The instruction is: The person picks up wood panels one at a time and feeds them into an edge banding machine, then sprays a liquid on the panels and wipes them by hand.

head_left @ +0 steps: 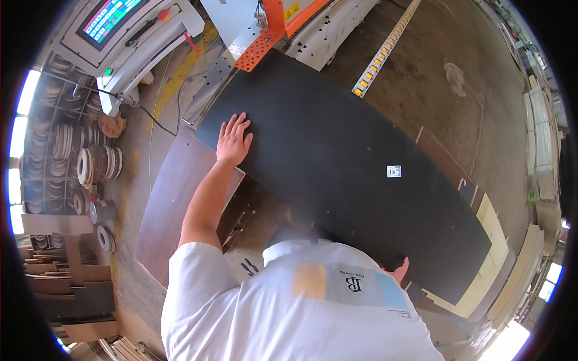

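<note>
A long black panel (325,144) with a small white label (394,171) stretches from the machine at upper left down to the lower right. My left hand (235,141) rests flat on its left end, fingers extended and slightly apart. At the near right edge of the panel is my right hand (398,271). Its thumb shows against the edge; the other fingers are hidden, apparently under the panel. The far left end of the panel lies beneath or against an orange perforated bracket (262,51) on the machine.
A control box with a lit screen (111,21) stands at upper left. Beneath the panel's left end is a brownish board (171,204); pale boards (490,240) lie under its right end. A roller rail (385,51) runs beyond. Banding rolls (99,165) and offcuts (72,295) sit left.
</note>
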`<state>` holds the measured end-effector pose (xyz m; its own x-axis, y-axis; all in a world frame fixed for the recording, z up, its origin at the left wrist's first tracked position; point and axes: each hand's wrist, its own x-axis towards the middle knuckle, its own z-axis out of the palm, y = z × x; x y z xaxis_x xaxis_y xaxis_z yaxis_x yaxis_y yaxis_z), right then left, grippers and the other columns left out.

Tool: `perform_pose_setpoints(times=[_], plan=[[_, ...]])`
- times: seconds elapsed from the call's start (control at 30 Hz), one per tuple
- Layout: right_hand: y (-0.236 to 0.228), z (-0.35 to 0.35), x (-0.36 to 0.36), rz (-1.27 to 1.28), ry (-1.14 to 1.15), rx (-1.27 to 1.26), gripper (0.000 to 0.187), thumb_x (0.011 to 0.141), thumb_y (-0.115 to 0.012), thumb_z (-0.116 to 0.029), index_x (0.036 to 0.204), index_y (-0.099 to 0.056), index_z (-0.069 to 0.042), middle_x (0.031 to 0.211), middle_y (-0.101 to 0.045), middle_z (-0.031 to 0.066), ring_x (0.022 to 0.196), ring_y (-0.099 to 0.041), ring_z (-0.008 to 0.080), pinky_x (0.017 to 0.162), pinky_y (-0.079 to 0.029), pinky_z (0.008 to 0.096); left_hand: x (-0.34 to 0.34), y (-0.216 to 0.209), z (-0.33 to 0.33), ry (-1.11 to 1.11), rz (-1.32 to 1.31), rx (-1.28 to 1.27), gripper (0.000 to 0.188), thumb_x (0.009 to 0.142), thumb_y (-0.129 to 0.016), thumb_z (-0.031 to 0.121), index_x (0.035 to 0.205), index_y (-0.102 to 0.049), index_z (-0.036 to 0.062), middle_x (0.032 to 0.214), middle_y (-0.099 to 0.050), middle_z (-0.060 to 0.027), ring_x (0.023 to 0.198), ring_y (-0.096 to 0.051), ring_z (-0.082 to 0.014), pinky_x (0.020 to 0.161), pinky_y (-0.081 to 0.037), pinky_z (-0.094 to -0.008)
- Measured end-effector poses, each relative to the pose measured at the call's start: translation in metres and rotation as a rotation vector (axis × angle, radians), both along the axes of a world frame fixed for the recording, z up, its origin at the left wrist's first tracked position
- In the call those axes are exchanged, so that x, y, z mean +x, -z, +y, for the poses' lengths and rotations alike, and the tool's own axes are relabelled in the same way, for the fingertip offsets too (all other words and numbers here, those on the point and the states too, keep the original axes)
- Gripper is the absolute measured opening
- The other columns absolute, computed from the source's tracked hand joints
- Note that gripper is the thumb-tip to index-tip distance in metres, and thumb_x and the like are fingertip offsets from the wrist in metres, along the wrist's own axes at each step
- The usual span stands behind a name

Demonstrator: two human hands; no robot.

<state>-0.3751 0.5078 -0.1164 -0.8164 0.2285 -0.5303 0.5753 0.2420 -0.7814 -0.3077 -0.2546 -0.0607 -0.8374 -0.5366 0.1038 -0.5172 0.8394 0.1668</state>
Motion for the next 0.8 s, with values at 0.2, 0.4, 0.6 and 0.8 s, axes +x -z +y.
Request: perform_pose_setpoints(times=[0.2, 0.4, 0.6, 0.8], plan=[[0.024, 0.008, -0.038, -0.08, -0.079, -0.115, 0.097, 0.077, -0.072, 0.005, 0.159, -0.021, 0.003, 0.137, -0.054, 0.0212, 0.117, -0.06, 0.0266, 0.101, -0.05, 0.0332, -0.009, 0.001, -0.019, -0.047, -0.005, -0.002, 0.047, 0.105, -0.05, 0.037, 0.146, -0.049, 0.0147, 0.165, -0.036, -0.0029, 0.155, -0.027, -0.024, 0.128, -0.018, -0.0444], [-0.01, -0.017, -0.064, -0.199, -0.202, 0.038, 0.095, 0.082, -0.07, 0.006, 0.161, -0.018, 0.0, 0.135, -0.057, 0.0199, 0.116, -0.058, 0.023, 0.096, -0.05, 0.0317, -0.021, -0.02, -0.023, -0.039, 0.005, 0.048, 0.046, 0.103, -0.053, 0.036, 0.144, -0.051, 0.0153, 0.164, -0.038, -0.0044, 0.154, -0.028, -0.0254, 0.127, -0.019, -0.0452], [0.02, 0.03, -0.088, -0.25, 0.248, -0.145, 0.061, 0.093, -0.074, -0.046, 0.14, -0.056, -0.012, 0.132, -0.062, 0.0033, 0.117, -0.057, 0.0197, 0.081, -0.052, 0.03, -0.068, -0.001, -0.032, 0.003, 0.085, 0.075, 0.044, 0.101, -0.055, 0.034, 0.142, -0.053, 0.0158, 0.163, -0.04, -0.0041, 0.153, -0.031, -0.0258, 0.126, -0.021, -0.0478], [-0.059, -0.124, -0.162, -0.383, 0.729, -0.251, 0.045, 0.087, -0.08, -0.049, 0.116, -0.067, -0.017, 0.115, -0.069, 0.0012, 0.103, -0.062, 0.0178, 0.079, -0.055, 0.0319, -0.098, -0.005, -0.046, -0.021, 0.089, 0.034, 0.044, 0.102, -0.055, 0.035, 0.142, -0.054, 0.0171, 0.162, -0.04, -0.0031, 0.153, -0.031, -0.0254, 0.126, -0.022, -0.047]])
